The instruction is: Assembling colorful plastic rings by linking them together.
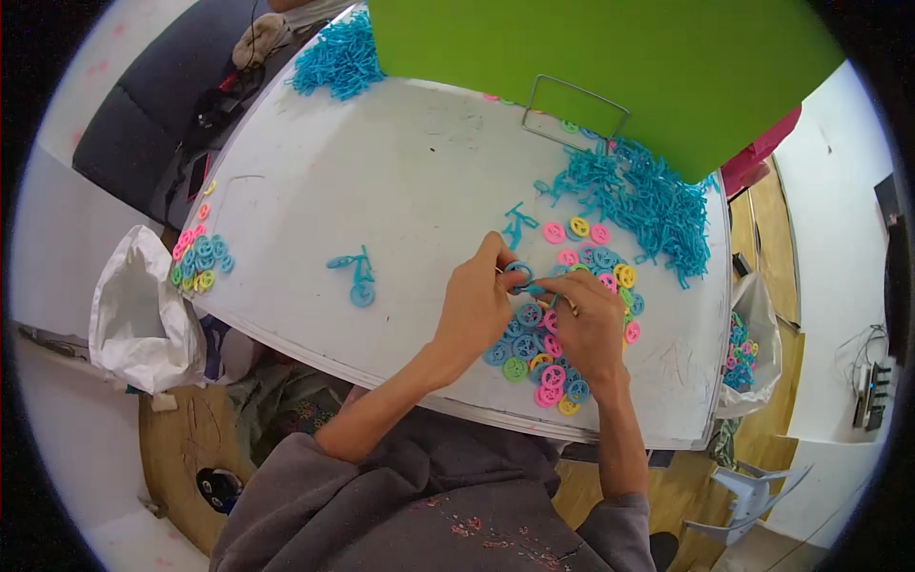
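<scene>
Over the near right part of the white table, my two hands are close together. A small blue plastic wheel [518,271] is pinched between the fingers of my left hand [479,297]. My right hand [589,316] grips a thin blue plastic piece [537,287] against that wheel; its far end is hidden by my fingers. Beneath and around my right hand spreads a pile of wheels [527,345] in blue, pink, yellow and green. Just beyond my hands lie some loose blue plastic pieces [518,225]. Farther left rests a blue piece with a wheel [361,278].
Heaps of blue plastic parts lie at the right [658,205] and far left [338,59]. A large green board [591,57] stands along the back, with a wire frame before it. Small wheels [202,255] sit at the left edge. White sacks [143,310] flank the table [419,143].
</scene>
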### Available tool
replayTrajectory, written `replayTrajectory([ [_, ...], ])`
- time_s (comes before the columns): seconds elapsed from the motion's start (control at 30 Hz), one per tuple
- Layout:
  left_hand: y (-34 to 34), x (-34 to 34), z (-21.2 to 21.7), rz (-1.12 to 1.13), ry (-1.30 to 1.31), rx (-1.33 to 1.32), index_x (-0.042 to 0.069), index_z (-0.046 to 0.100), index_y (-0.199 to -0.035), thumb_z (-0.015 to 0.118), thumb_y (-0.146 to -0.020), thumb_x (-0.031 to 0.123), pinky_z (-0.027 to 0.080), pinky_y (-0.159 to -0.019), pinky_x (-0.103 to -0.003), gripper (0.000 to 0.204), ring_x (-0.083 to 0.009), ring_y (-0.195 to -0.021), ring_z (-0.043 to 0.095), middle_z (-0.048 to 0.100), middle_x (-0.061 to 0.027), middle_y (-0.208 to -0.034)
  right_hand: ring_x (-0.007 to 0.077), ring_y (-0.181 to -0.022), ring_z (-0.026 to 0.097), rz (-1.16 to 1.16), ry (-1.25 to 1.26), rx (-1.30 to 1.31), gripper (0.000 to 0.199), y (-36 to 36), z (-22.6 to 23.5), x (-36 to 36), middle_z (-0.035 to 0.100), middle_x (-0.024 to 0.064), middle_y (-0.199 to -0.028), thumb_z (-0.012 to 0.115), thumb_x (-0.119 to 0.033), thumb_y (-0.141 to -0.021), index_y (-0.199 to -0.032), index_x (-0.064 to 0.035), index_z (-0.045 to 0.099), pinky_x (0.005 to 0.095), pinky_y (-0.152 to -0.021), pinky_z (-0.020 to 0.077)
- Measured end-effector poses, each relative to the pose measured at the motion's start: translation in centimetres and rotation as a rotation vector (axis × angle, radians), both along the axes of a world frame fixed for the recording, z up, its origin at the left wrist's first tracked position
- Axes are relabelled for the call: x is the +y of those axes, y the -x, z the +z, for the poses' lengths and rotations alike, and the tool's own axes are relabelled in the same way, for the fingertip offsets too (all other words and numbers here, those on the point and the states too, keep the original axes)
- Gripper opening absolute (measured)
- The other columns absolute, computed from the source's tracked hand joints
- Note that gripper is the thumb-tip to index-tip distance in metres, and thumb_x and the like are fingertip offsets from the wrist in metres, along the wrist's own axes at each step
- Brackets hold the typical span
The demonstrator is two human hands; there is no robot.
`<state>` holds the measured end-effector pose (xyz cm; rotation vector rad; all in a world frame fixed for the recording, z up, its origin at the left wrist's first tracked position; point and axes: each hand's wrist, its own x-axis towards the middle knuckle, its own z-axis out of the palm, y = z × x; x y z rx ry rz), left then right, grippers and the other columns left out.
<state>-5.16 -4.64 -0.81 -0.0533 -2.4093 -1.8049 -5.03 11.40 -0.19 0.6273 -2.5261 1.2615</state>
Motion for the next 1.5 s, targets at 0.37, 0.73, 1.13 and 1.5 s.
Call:
replayTrajectory([
  [0.37,-0.8,-0.8,1.1,-0.116,-0.218,-0.011,0.000,0.061,-0.102,0.049,-0.091,-0.005,0.053,-0.063,-0.027,0.017,-0.0130,-0.076,0.062,0.063,-0.0082,-0.085,0.0112,-0.074,0.065,-0.174,0.297,-0.333,0.016,-0.1,0.7,-0.4,0.069,0.0070,-0.081,0.067,0.005,-0.077,-0.092,0.0034,0.068,0.0224,-0.060,0.0487],
  [0.73,-1.4,0.1,0.9,0.007,-0.028,0.273,0.003,0.066,-0.107,0.044,-0.081,-0.017,0.056,-0.065,-0.029,0.039,-0.0181,-0.071,0.063,0.057,-0.0119,-0.076,0.0130,-0.071,0.065,0.037,0.486,-0.674,0.015,0.5,0.9,0.1,0.068,0.0099,-0.078,0.068,-0.006,-0.084,-0.096,0.0043,0.066,0.0244,-0.065,0.0514],
  [1.13,-1.6,0.3,0.8,0.081,0.008,0.384,0.001,0.066,-0.105,0.042,-0.074,-0.021,0.059,-0.068,-0.031,0.045,-0.0212,-0.073,0.065,0.060,-0.0129,-0.081,0.0106,-0.068,0.063,0.070,0.786,-0.881,0.020,0.1,0.7,-0.9,0.066,0.0062,-0.075,0.066,-0.015,-0.089,-0.098,0.0024,0.064,0.0228,-0.064,0.0503],
  [1.5,-1.2,-0.1,0.4,0.006,0.015,0.267,-0.001,0.063,-0.110,0.048,-0.084,-0.014,0.059,-0.069,-0.031,0.033,-0.0228,-0.079,0.066,0.063,-0.0151,-0.096,0.0128,-0.073,0.066,-0.276,0.250,-0.359,0.014,-0.9,0.7,-2.7,0.069,0.0091,-0.078,0.070,-0.008,-0.081,-0.092,0.0009,0.067,0.0260,-0.063,0.0503],
])
